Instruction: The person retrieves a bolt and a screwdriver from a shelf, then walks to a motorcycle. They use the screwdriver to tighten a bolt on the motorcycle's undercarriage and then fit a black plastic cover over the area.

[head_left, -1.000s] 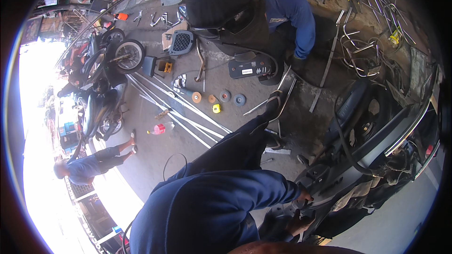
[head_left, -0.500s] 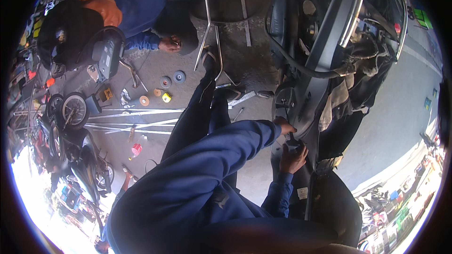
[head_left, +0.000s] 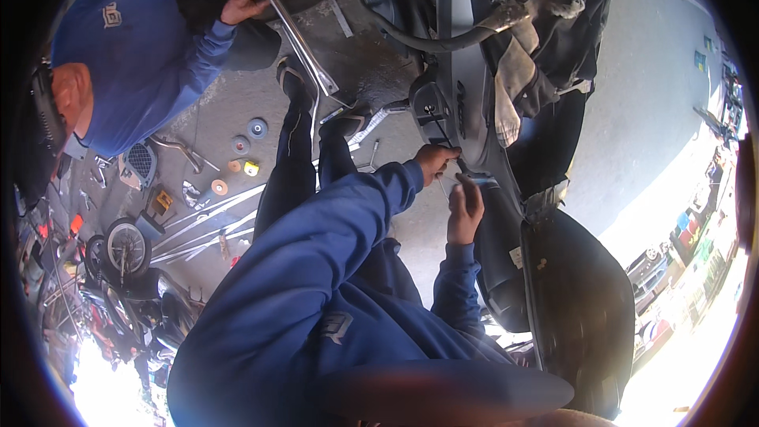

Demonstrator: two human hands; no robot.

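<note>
My left hand [head_left: 436, 163] is closed around a slim screwdriver-like tool [head_left: 445, 134]. Its thin shaft slants up to a recess in the dark plastic panel [head_left: 431, 99] of a motorcycle, where the tip seems to rest. My right hand [head_left: 466, 209] is just below, slightly blurred, its fingers bent and apart near the tool's lower end. Whether a fingertip touches the tool is unclear. Beside the right hand lies the dark body panel under the long black seat [head_left: 585, 292].
A co-worker [head_left: 134, 79] at upper left holds a bent metal tube [head_left: 296, 35]. Grinding discs [head_left: 257, 128], a yellow tape measure [head_left: 251, 168] and long metal strips [head_left: 209, 217] lie on the floor. Grey cloth [head_left: 514, 87] hangs on the motorcycle.
The view has shifted, so the motorcycle appears farther left. My right hand has come away from the panel. The co-worker has raised the bent metal tube and now holds it.
</note>
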